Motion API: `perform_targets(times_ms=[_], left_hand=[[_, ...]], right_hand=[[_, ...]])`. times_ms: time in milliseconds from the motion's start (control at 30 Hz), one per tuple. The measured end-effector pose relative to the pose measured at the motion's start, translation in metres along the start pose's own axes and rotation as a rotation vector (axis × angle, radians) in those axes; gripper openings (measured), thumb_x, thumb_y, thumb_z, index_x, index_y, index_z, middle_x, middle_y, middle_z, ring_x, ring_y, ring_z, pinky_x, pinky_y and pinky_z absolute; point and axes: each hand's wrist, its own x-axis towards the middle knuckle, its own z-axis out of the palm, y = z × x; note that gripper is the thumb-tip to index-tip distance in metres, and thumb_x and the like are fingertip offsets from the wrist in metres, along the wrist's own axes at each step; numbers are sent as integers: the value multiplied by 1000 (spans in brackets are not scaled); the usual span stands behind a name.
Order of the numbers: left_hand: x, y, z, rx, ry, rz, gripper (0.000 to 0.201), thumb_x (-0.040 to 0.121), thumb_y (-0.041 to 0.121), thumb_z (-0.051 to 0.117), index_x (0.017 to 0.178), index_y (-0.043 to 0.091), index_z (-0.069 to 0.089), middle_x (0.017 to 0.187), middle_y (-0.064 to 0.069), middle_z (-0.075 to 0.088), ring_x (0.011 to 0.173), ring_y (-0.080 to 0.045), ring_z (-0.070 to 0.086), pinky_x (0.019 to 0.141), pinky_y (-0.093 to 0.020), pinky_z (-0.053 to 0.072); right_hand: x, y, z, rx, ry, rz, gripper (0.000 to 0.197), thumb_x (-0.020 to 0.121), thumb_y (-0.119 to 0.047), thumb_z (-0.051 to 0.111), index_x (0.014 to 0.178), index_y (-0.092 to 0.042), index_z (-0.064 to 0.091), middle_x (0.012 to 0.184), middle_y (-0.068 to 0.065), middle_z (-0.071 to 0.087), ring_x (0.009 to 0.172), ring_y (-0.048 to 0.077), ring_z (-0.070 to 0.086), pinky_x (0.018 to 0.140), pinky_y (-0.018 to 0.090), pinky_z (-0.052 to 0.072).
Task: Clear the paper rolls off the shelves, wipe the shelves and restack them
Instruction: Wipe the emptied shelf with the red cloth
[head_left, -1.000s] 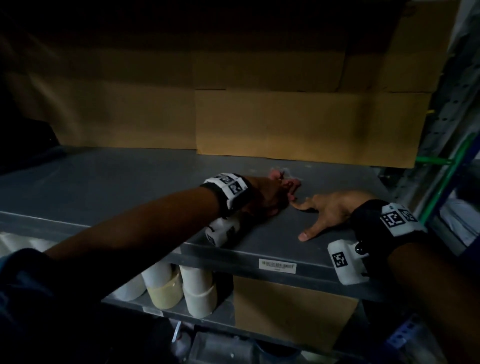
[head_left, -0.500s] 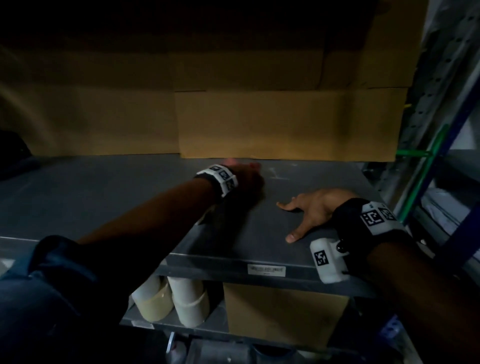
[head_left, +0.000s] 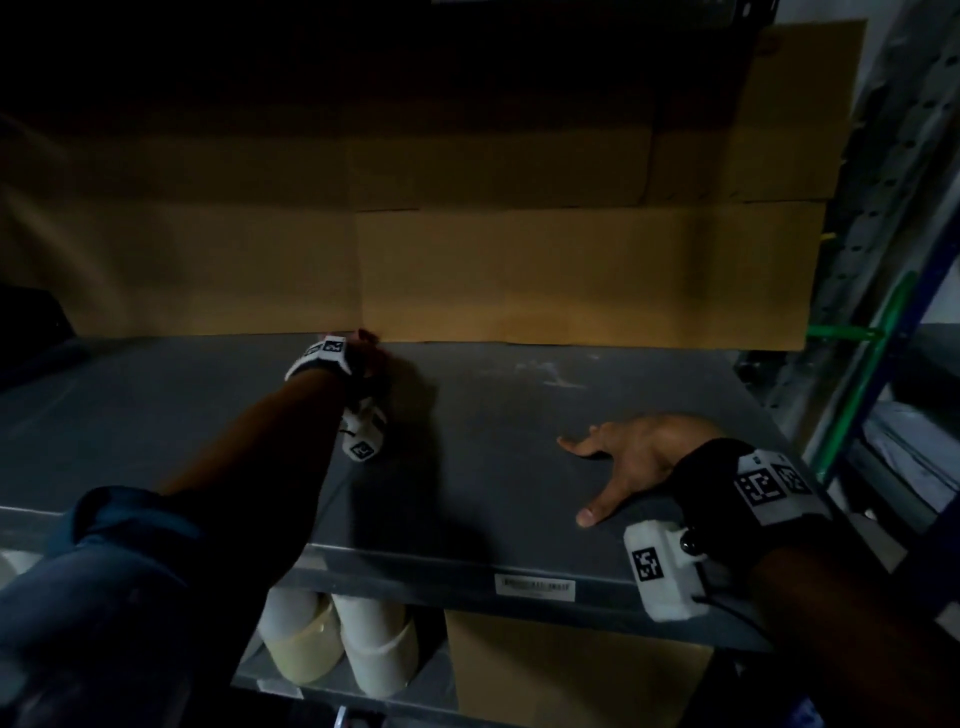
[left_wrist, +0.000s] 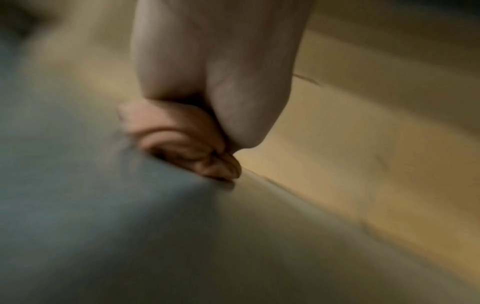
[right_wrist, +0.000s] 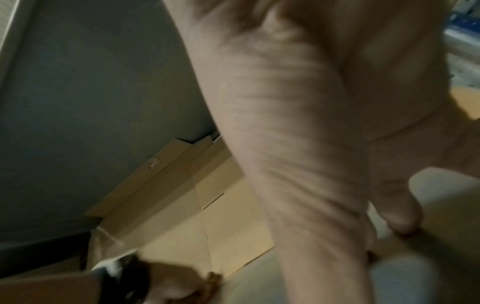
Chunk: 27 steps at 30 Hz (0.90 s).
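My left hand (head_left: 366, 353) reaches to the back of the grey shelf (head_left: 208, 415), close to the cardboard wall. It grips a bunched pink cloth (left_wrist: 182, 139) and presses it on the shelf where it meets the cardboard. My right hand (head_left: 623, 457) lies flat and open on the shelf near its front right corner, fingers spread, holding nothing. Several white and cream paper rolls (head_left: 363, 644) stand on the lower shelf under the front edge.
Cardboard sheets (head_left: 571, 270) line the back of the shelf. A cardboard box (head_left: 566, 670) sits on the lower shelf beside the rolls. A perforated metal upright and a green bar (head_left: 852, 332) stand at the right. A barcode label (head_left: 535, 587) marks the front edge.
My left hand has slid with the cloth from the middle of the shelf, near my right hand, back and left to the cardboard wall. My right hand has stayed flat in place.
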Motion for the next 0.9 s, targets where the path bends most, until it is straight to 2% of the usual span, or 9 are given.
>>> perform_targets(times_ms=[100, 233, 333, 433, 567, 633, 733, 833, 900], left_hand=[[-18, 61, 15, 3, -60, 109, 44, 90, 54, 65, 129, 36, 58, 116, -12, 72, 90, -33, 75, 54, -32, 58], [-9, 145, 61, 125, -30, 462, 65, 87, 79, 36, 143, 48, 49, 140, -1, 64, 124, -33, 64, 109, -48, 48], [-7, 158, 68, 262, -102, 529, 72, 92, 83, 25, 157, 53, 28, 160, -9, 42, 144, -38, 44, 124, -50, 31], [-26, 136, 42, 242, -87, 447, 54, 107, 56, 39, 159, 41, 33, 161, -3, 40, 144, -31, 46, 120, -44, 36], [-1, 56, 11, 108, -72, 220, 18, 107, 26, 49, 121, 21, 59, 116, -4, 62, 107, -28, 67, 82, -39, 57], [19, 13, 3, 74, -90, 101, 17, 102, 34, 50, 114, 31, 60, 121, -13, 65, 98, -30, 69, 84, -50, 63], [64, -25, 3, 204, -53, 23, 20, 95, 51, 50, 106, 36, 57, 113, -9, 67, 90, -28, 70, 78, -42, 62], [17, 28, 3, 242, 28, 92, 68, 80, 91, 33, 110, 35, 57, 106, -5, 71, 80, -26, 70, 76, -44, 62], [-19, 75, 11, 229, 1, 105, 60, 93, 78, 33, 130, 37, 57, 115, -6, 73, 92, -27, 73, 81, -42, 59]], right_hand=[[0, -1, -1, 1, -2, 2, 113, 81, -70, 73, 165, -40, 2, 175, -2, 4, 160, 25, 10, 128, 46, 17], [-1, 0, 0, 13, -8, 3, 114, 81, -71, 72, 165, -41, 1, 175, -1, 3, 160, 26, 11, 128, 46, 16], [-1, 0, 2, 21, 1, 4, 115, 80, -73, 72, 165, -42, 2, 175, -2, 3, 160, 25, 10, 128, 47, 16], [1, 1, 2, 28, -2, 4, 115, 79, -73, 72, 165, -42, 1, 175, -3, 2, 160, 24, 10, 128, 46, 15], [3, 2, 1, 32, -12, -1, 115, 80, -72, 72, 165, -41, 0, 175, -2, 2, 160, 25, 11, 128, 44, 17], [4, 2, 1, 33, -14, -3, 115, 81, -71, 72, 165, -41, 0, 175, -2, 3, 160, 25, 11, 127, 43, 16], [4, 3, 1, 28, -4, -3, 114, 81, -71, 72, 165, -41, 1, 175, -3, 5, 159, 25, 13, 128, 44, 17], [5, 2, 2, 17, 2, -2, 114, 81, -71, 73, 165, -41, 1, 175, -2, 5, 159, 26, 13, 127, 45, 19], [3, 2, 1, 22, -2, 0, 114, 81, -70, 73, 165, -40, 2, 175, -2, 5, 159, 25, 13, 127, 45, 19]])
